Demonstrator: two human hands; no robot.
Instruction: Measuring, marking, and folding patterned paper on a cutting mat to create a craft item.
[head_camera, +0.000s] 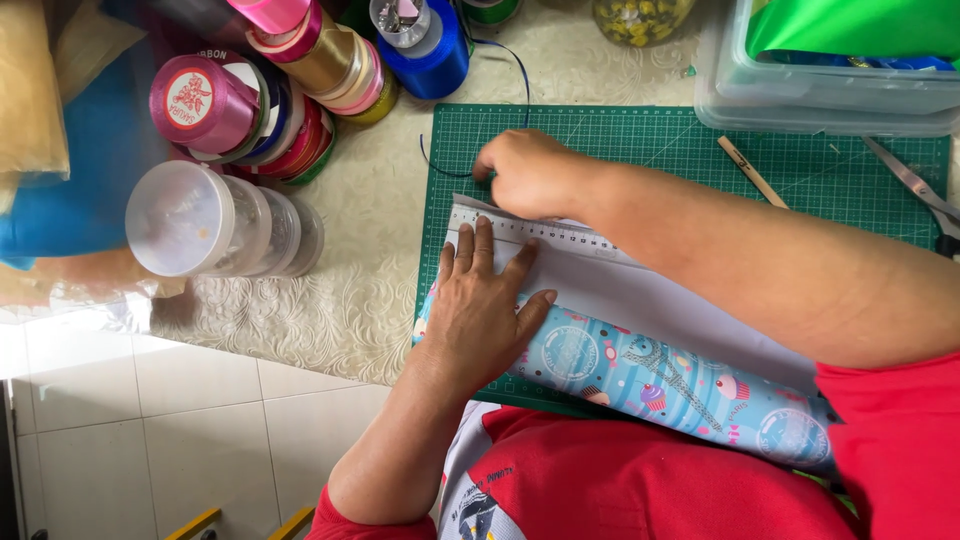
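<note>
Blue patterned paper (660, 385) lies on the green mat (640, 140). The left hand (480, 310), fingers spread flat, presses the ruler (540, 235). The right hand (530, 170) is closed above it, holding what I cannot tell. Better press firmly, so the ruler cannot slip.

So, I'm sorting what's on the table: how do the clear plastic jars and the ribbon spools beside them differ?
The clear plastic jars are see-through and colourless; the ribbon spools are wound in pink, gold, red and blue. The jars form one short row; the spools make a longer, bigger stack. Both lie on their sides on the cream tablecloth, left of the green cutting mat.
</note>
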